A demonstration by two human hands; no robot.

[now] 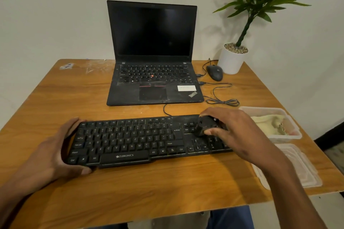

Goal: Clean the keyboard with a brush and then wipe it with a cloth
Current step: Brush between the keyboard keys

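Right hand (230,128) had its fingers (214,132) curled round a small black brush (205,124), pressing it onto the keys at the right end of the keyboard (141,141). Left hand (55,150) cupped the opposite end, thumb under the front edge and fingers wrapped over the back, holding it flat on the worktop (149,188). The board looked light and stiff, so I'd guess it slides if nobody braces it by the ends. The cloth (270,122) sat just right of the brush fingers in a clear tub (290,135), soft and floppy, best pinched by a bunched fold.
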